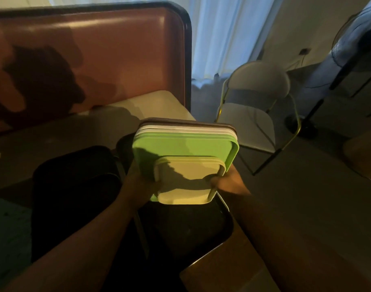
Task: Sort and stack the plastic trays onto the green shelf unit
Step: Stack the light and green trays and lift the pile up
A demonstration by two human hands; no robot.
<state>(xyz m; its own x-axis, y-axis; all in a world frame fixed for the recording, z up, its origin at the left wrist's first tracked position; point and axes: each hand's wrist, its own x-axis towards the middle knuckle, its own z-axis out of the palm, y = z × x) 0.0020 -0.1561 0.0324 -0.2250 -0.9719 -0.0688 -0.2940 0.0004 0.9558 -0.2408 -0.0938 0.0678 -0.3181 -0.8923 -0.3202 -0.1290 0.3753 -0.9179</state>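
Note:
I hold a stack of plastic trays in front of me with both hands. A small pale yellow tray (186, 182) lies on top, at the near end of a larger bright green tray (184, 144). Under those show the rims of white trays (180, 128) and a dark brown tray (180, 121) at the bottom. My left hand (138, 182) grips the stack's left edge. My right hand (226, 182) grips its right edge, thumb on the yellow tray. No green shelf unit is in view.
A big brown panel (85, 60) with a black rim stands behind at the left, a pale surface (155, 104) at its foot. A grey folding chair (256, 106) stands to the right by a white curtain (218, 34). Dark objects (75, 186) lie below my arms.

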